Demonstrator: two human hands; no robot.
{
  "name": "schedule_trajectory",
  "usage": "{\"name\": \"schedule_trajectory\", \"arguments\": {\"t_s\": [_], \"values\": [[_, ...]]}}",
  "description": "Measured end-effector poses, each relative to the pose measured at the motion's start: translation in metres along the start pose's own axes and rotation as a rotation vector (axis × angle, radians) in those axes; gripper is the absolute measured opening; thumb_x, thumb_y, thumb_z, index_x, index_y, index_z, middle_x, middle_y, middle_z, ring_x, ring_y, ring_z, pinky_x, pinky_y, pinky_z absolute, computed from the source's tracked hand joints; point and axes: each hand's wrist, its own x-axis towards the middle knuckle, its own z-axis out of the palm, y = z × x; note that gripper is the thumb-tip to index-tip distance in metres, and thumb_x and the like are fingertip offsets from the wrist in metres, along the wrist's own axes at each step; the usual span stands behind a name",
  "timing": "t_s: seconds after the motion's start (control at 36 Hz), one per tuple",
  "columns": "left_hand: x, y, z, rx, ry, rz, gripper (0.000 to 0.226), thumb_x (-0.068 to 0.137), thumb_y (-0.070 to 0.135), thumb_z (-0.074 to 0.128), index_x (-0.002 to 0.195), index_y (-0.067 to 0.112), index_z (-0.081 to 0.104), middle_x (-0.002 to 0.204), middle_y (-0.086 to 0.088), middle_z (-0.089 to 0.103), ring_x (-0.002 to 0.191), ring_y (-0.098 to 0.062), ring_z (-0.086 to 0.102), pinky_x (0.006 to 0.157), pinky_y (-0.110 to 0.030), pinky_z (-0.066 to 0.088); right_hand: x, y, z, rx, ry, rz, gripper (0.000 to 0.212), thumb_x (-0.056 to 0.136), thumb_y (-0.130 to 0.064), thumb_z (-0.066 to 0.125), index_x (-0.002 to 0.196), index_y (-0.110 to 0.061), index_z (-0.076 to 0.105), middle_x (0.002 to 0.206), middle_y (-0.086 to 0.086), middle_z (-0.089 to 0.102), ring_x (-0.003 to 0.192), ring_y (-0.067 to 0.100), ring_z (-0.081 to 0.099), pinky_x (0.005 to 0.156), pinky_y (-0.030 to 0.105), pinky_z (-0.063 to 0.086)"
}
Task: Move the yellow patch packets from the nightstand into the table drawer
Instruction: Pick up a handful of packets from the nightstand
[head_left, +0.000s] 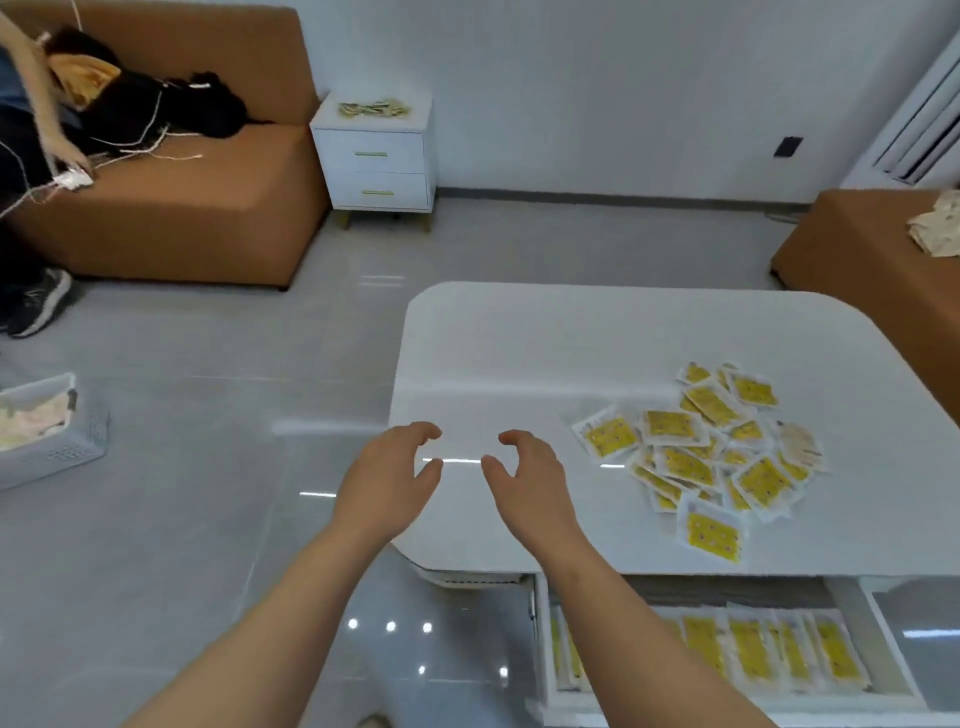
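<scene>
Several yellow patch packets (701, 457) lie in a loose heap on the right side of the white table (519, 338). A smaller pile of packets (374, 108) sits on top of the white nightstand (376, 156) across the room by the wall. The table drawer (727, 654) stands pulled out below the table's near edge, with rows of yellow packets inside. My left hand (387, 483) and my right hand (524, 478) hover side by side over the table's left front corner, fingers loosely curled, both holding nothing.
An orange sofa (182, 197) with dark clothes, cables and a person's arm stands at the left beside the nightstand. A grey basket (47, 436) sits on the floor at the left. Another orange seat (872, 244) stands right of the table. A shoe (41, 306) lies near the sofa.
</scene>
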Motion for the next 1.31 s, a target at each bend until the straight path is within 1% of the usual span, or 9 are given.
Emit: {"name": "schedule_trajectory", "arguments": {"t_s": [0.06,0.19,0.39,0.56,0.83,0.94,1.03,1.17,1.31], "values": [[0.010,-0.025,-0.022,0.029,-0.017,0.008,0.038,0.094,0.024,0.050,0.132,0.022,0.047,0.135,0.004,0.050,0.124,-0.013,0.046,0.094,-0.022,0.035,0.007,-0.026,0.029,-0.010,-0.008,0.008,0.039,0.096,-0.029,0.044,0.134,-0.021,0.041,0.143,-0.003,0.037,0.129,0.018,0.034,0.104,0.029,0.031],[0.045,-0.076,-0.060,0.060,-0.078,0.006,0.041,0.094,0.024,0.049,0.135,0.021,0.045,0.136,0.002,0.049,0.126,-0.016,0.045,0.098,-0.026,0.035,0.037,-0.074,0.084,-0.095,-0.048,0.012,0.041,0.096,-0.028,0.043,0.136,-0.021,0.039,0.144,-0.003,0.036,0.130,0.018,0.034,0.104,0.029,0.027],[0.140,-0.135,-0.107,0.146,-0.125,0.015,0.041,0.093,0.023,0.049,0.134,0.021,0.045,0.135,0.002,0.050,0.125,-0.016,0.046,0.101,-0.030,0.038,0.126,-0.127,0.132,-0.181,-0.061,0.028,0.043,0.095,-0.027,0.043,0.137,-0.020,0.038,0.143,0.000,0.037,0.127,0.022,0.038,0.103,0.032,0.030],[0.269,-0.165,-0.159,0.230,-0.110,0.060,0.040,0.093,0.023,0.049,0.133,0.021,0.046,0.135,0.003,0.050,0.125,-0.017,0.045,0.102,-0.029,0.036,0.250,-0.186,0.156,-0.250,-0.045,0.003,0.045,0.096,-0.030,0.042,0.139,-0.020,0.035,0.145,0.001,0.035,0.131,0.022,0.034,0.105,0.033,0.029],[0.468,-0.187,-0.246,0.287,-0.154,0.079,0.042,0.095,0.025,0.046,0.136,0.023,0.042,0.139,0.003,0.046,0.127,-0.018,0.043,0.101,-0.031,0.037,0.432,-0.295,0.156,-0.414,0.009,-0.043,0.045,0.096,-0.029,0.041,0.140,-0.019,0.035,0.146,0.002,0.035,0.132,0.022,0.032,0.107,0.034,0.027],[0.544,-0.205,-0.263,0.263,-0.179,0.068,0.042,0.095,0.025,0.046,0.136,0.023,0.041,0.139,0.004,0.045,0.128,-0.017,0.042,0.100,-0.031,0.037,0.501,-0.324,0.167,-0.428,-0.017,-0.017,0.046,0.096,-0.029,0.040,0.140,-0.020,0.034,0.146,0.002,0.034,0.132,0.023,0.031,0.108,0.034,0.024],[0.611,-0.224,-0.277,0.240,-0.199,0.075,0.043,0.094,0.025,0.047,0.137,0.022,0.041,0.141,0.001,0.044,0.129,-0.019,0.041,0.104,-0.035,0.037,0.563,-0.347,0.183,-0.443,-0.032,-0.014,0.046,0.096,-0.030,0.040,0.140,-0.020,0.033,0.147,0.001,0.032,0.133,0.022,0.030,0.108,0.034,0.024],[0.732,-0.247,-0.319,0.259,-0.161,0.080,0.044,0.094,0.024,0.046,0.137,0.021,0.041,0.140,0.000,0.047,0.127,-0.019,0.044,0.101,-0.029,0.038,0.681,-0.404,0.207,-0.447,-0.053,0.006,0.047,0.095,-0.029,0.040,0.140,-0.020,0.033,0.146,0.002,0.032,0.132,0.024,0.030,0.108,0.034,0.024],[0.846,-0.257,-0.368,0.271,-0.179,0.084,0.044,0.095,0.023,0.044,0.139,0.022,0.039,0.142,0.002,0.044,0.128,-0.018,0.042,0.102,-0.031,0.037,0.789,-0.469,0.220,-0.438,-0.059,0.018,0.047,0.096,-0.029,0.040,0.141,-0.019,0.033,0.147,0.002,0.033,0.133,0.023,0.031,0.108,0.034,0.026]]}}
